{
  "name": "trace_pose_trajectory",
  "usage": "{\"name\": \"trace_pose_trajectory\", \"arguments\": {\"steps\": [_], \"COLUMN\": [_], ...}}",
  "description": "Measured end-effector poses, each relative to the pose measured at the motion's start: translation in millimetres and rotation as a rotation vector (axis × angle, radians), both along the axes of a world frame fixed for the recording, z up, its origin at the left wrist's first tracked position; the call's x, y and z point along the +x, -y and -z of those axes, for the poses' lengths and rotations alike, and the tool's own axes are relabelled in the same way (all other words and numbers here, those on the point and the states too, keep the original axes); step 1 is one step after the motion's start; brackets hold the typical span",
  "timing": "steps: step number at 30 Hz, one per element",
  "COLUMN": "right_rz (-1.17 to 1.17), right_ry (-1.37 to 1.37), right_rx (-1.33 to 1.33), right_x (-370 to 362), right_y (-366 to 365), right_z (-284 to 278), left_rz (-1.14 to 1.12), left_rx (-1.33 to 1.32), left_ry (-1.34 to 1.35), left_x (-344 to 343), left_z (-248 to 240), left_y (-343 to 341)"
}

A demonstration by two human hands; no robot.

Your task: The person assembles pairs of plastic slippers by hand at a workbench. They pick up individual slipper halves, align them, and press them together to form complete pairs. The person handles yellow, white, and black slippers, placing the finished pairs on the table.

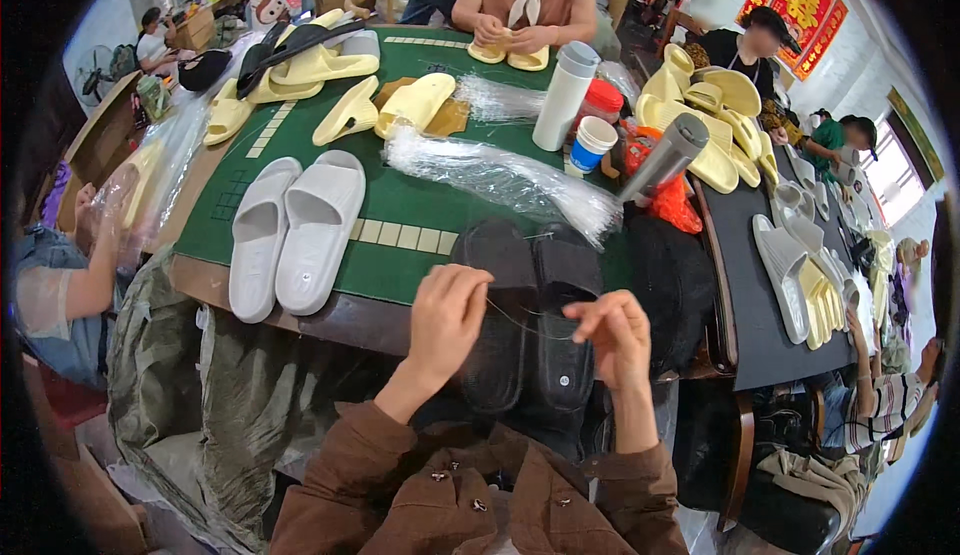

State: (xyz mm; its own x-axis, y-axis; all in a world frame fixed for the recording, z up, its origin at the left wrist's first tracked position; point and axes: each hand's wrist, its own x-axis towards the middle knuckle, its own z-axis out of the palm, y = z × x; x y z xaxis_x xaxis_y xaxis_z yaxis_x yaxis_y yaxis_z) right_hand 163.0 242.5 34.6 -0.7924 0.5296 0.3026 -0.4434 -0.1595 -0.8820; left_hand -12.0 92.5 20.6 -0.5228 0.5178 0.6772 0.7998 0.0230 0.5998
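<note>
A pair of black slide sandals lies in front of me at the table's near edge, a left slide (492, 355) and a right slide (566, 355). Above the left one, my left hand (445, 317) is closed in a pinch on a thin clear plastic strand (528, 330). This strand curves across both slides to my right hand (617, 335), whose bent fingers close on its other end. A bundle of similar clear strands (510, 180) in plastic wrap lies beyond the slides. To the left rests a pair of grey slides (322, 225).
Yellow slides (415, 105) lie farther back on the green table mat (400, 280). A white bottle (566, 95), a small white-and-blue tub (592, 143) and a grey bottle (665, 160) stand at right. More slides pile up on the dark table (745, 255). Several people work around.
</note>
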Motion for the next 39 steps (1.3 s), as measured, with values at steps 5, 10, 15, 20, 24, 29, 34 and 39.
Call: {"name": "trace_pose_trajectory", "arguments": {"steps": [5,10,15,20,24,29,34,39], "right_rz": [0.209,0.302,0.189,0.184,0.306,0.439,0.200,0.356], "right_ry": [0.126,0.333,0.375,0.577,0.592,0.578,0.956,0.760], "right_rx": [-0.072,0.027,0.162,0.341,0.650,1.034,1.287,1.757], "right_x": [15,8,7,8,-1,-12,-34,-64], "right_y": [-14,-13,-11,-1,5,3,-22,-45], "right_z": [-11,-9,5,9,13,27,46,66], "left_rz": [-0.013,0.291,0.373,0.241,0.134,0.083,0.103,0.058], "left_rx": [-0.018,-0.130,-0.235,-0.259,-0.288,-0.393,-0.518,-0.563], "left_ry": [0.011,0.022,0.100,0.100,0.024,-0.081,-0.155,-0.122], "left_x": [-12,33,67,64,54,47,40,31], "left_z": [-5,-10,1,10,16,11,31,38], "left_y": [36,59,67,62,43,16,-10,-35]}}
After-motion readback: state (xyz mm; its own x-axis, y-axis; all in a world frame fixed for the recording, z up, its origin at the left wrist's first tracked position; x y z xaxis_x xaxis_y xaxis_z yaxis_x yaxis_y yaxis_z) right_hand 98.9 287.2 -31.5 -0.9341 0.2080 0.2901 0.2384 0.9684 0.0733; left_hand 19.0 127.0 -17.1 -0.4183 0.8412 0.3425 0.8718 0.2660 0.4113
